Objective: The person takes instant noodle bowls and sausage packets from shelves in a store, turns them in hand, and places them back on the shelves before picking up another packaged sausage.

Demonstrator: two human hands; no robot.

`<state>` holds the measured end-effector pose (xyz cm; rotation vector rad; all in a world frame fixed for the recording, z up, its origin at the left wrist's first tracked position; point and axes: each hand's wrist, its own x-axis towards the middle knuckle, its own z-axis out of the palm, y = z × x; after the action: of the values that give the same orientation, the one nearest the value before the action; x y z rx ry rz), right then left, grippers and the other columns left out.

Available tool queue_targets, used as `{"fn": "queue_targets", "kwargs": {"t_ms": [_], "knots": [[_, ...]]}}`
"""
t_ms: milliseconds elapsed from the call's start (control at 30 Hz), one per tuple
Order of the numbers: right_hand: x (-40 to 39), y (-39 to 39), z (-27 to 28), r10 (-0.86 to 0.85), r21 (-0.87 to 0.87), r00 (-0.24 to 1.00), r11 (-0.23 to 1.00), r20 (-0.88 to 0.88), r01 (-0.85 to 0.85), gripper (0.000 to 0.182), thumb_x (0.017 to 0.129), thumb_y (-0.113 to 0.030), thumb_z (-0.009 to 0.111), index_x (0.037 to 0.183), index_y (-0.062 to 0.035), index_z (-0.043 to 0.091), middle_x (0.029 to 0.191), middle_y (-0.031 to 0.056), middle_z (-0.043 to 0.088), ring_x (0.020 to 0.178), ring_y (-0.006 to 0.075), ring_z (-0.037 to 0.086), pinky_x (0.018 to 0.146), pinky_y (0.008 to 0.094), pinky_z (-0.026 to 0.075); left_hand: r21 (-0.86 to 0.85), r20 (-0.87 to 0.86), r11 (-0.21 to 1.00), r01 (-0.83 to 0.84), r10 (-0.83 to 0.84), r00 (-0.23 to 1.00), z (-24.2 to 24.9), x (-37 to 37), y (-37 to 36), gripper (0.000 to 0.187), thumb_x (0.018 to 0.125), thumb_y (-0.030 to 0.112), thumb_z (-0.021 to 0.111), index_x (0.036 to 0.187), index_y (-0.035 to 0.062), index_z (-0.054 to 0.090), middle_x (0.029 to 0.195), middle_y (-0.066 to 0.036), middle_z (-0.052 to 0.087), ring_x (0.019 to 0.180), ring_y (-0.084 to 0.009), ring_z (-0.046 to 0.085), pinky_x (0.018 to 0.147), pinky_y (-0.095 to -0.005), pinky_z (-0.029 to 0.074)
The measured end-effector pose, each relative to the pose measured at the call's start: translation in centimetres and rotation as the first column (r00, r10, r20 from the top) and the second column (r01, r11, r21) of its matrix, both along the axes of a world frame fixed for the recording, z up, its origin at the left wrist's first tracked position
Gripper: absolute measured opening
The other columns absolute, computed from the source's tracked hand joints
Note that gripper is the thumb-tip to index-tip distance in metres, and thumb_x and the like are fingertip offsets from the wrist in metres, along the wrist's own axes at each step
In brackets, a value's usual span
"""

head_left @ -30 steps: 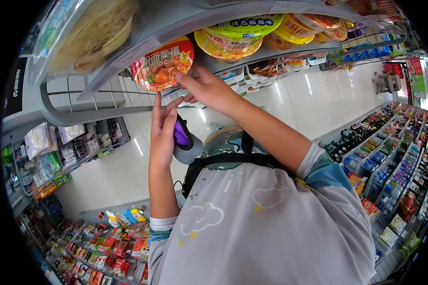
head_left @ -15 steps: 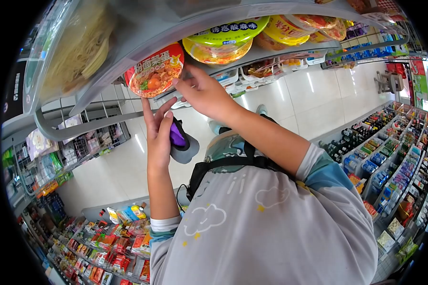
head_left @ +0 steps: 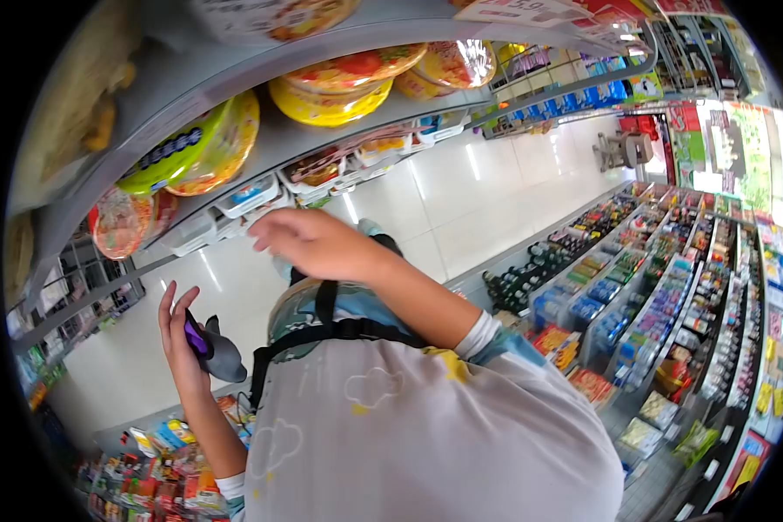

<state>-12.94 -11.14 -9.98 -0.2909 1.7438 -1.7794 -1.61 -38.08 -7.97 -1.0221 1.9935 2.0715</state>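
From my remote seat I take the red instant-noodle bowl [head_left: 120, 222] on the shelf [head_left: 235, 165] as my landmark; it sits tipped on edge at the shelf's near end, lid facing me, so its flat round face stands roughly upright and its short axis points out toward the aisle. The green-and-yellow noodle bowl [head_left: 191, 148] leans just beside it, further along the same shelf. My left hand [head_left: 181, 335] is directly below the red bowl, palm up toward it, fingers [head_left: 167, 300] straight and slightly spread at the tips while the thumb side pins a grey scanner with a purple button [head_left: 210, 346] against the palm. My right hand [head_left: 313, 244] hangs to the side of the red bowl, well apart from it, out in the aisle and at about the bowl's height; its fingers are loosely curled and hold nothing, touching nothing. I judge the left hand the nearer of the two to the red bowl, with the bowl lying up and a little away from its fingertips, while from the right hand the bowl lies across toward the shelf's near end
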Motion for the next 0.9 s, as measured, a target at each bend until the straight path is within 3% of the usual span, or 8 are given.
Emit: {"fn": "queue_targets", "kwargs": {"t_ms": [133, 233, 333, 367, 433, 533, 633, 900], "knots": [[-2.1, 12.3, 0.6, -0.314, -0.078, 0.932, 0.940, 0.178, 0.332, 0.035, 0.105, -0.024, 0.046, 0.123, 0.0014, 0.062, 0.104, 0.0118, 0.071, 0.093, 0.0188, 0.068, 0.089, 0.0326, 0.053, 0.020, 0.085, 1.000, 0.001, -0.003, 0.996, -0.3, 1.4, 5.9, 0.040, 0.102, 0.026, 0.051, 0.137, 0.0074, 0.054, 0.117, -0.008, 0.068, 0.071, -0.0024, 0.049, 0.063, -0.0164, 0.040], [-4.1, 20.4, 1.2, -0.508, -0.005, 0.858, 0.860, 0.074, 0.510, 0.036, 0.106, -0.026, 0.045, 0.121, 0.0023, 0.062, 0.102, 0.0120, 0.071, 0.090, 0.0174, 0.067, 0.089, 0.0333, 0.054, 0.015, 0.126, 1.000, 0.001, -0.003, 0.992, -1.2, 1.5, 10.8, 0.038, 0.103, 0.026, 0.050, 0.135, 0.0067, 0.056, 0.116, -0.007, 0.068, 0.076, -0.0039, 0.051, 0.065, -0.0169, 0.040], [-6.9, 25.0, 3.3, -0.571, -0.031, 0.785, 0.813, -0.240, 0.582, 0.030, 0.106, -0.021, 0.048, 0.117, 0.0023, 0.064, 0.102, 0.0098, 0.071, 0.093, 0.0151, 0.065, 0.089, 0.0322, 0.052, -0.037, 0.119, 0.996, 0.085, -0.081, 0.990, -2.1, 1.7, 14.6, 0.035, 0.104, 0.026, 0.050, 0.131, 0.0068, 0.059, 0.115, -0.006, 0.069, 0.084, -0.0057, 0.052, 0.076, -0.0190, 0.040], [-7.9, 25.8, 4.3, -0.548, -0.010, 0.738, 0.805, -0.395, 0.593, 0.028, 0.106, -0.020, 0.049, 0.115, 0.0024, 0.064, 0.103, 0.0088, 0.070, 0.095, 0.0143, 0.064, 0.089, 0.0317, 0.051, -0.106, 0.106, 0.983, 0.150, -0.139, 0.985, -2.3, 1.6, 15.8, 0.034, 0.104, 0.026, 0.050, 0.130, 0.0068, 0.059, 0.115, -0.006, 0.069, 0.085, -0.0061, 0.051, 0.079, -0.0200, 0.040], [-10.0, 26.8, 6.2, -0.344, 0.114, 0.610, 0.802, -0.714, 0.586, 0.026, 0.098, -0.019, 0.062, 0.115, 0.0000, 0.065, 0.111, 0.0133, 0.069, 0.105, 0.0251, 0.063, 0.094, 0.0362, 0.049, -0.089, 0.126, 0.987, 0.132, -0.120, 0.985, -2.0, 1.5, 18.6, 0.034, 0.104, 0.026, 0.050, 0.129, 0.0065, 0.060, 0.114, -0.005, 0.068, 0.092, -0.0080, 0.052, 0.085, -0.0214, 0.039], [-15.1, 27.1, 5.1, 0.044, 0.164, 0.217, 0.804, -0.975, 0.572, 0.053, 0.082, -0.033, 0.079, 0.123, -0.0036, 0.062, 0.129, 0.0174, 0.061, 0.124, 0.0405, 0.053, 0.104, 0.0491, 0.043, -0.074, 0.150, 0.983, 0.169, -0.157, 0.976, -2.5, 1.6, 22.4, 0.033, 0.103, 0.026, 0.050, 0.128, 0.0075, 0.061, 0.114, -0.006, 0.069, 0.100, -0.0098, 0.055, 0.088, -0.0221, 0.040], [-16.0, 26.8, 4.4, 0.245, 0.334, 0.234, 0.791, -0.941, 0.513, 0.067, 0.074, -0.041, 0.083, 0.127, -0.0049, 0.060, 0.137, 0.0157, 0.055, 0.130, 0.0406, 0.048, 0.109, 0.0536, 0.038, -0.055, 0.168, 0.987, 0.150, -0.139, 0.976, -2.7, 1.8, 25.9, 0.032, 0.103, 0.026, 0.050, 0.128, 0.0078, 0.061, 0.115, -0.006, 0.068, 0.101, -0.0099, 0.055, 0.088, -0.0217, 0.040], [-16.4, 27.2, 2.0, 0.256, 0.333, 0.216, 0.786, -0.942, 0.521, 0.056, 0.076, -0.033, 0.081, 0.124, -0.0124, 0.064, 0.132, 0.0093, 0.059, 0.130, 0.0312, 0.051, 0.110, 0.0526, 0.037, -0.013, 0.205, 0.994, 0.109, -0.104, 0.973, -1.9, 2.4, 29.2, 0.030, 0.103, 0.022, 0.048, 0.127, 0.0078, 0.061, 0.110, -0.006, 0.068, 0.088, -0.0075, 0.055, 0.079, -0.0210, 0.042]]}}
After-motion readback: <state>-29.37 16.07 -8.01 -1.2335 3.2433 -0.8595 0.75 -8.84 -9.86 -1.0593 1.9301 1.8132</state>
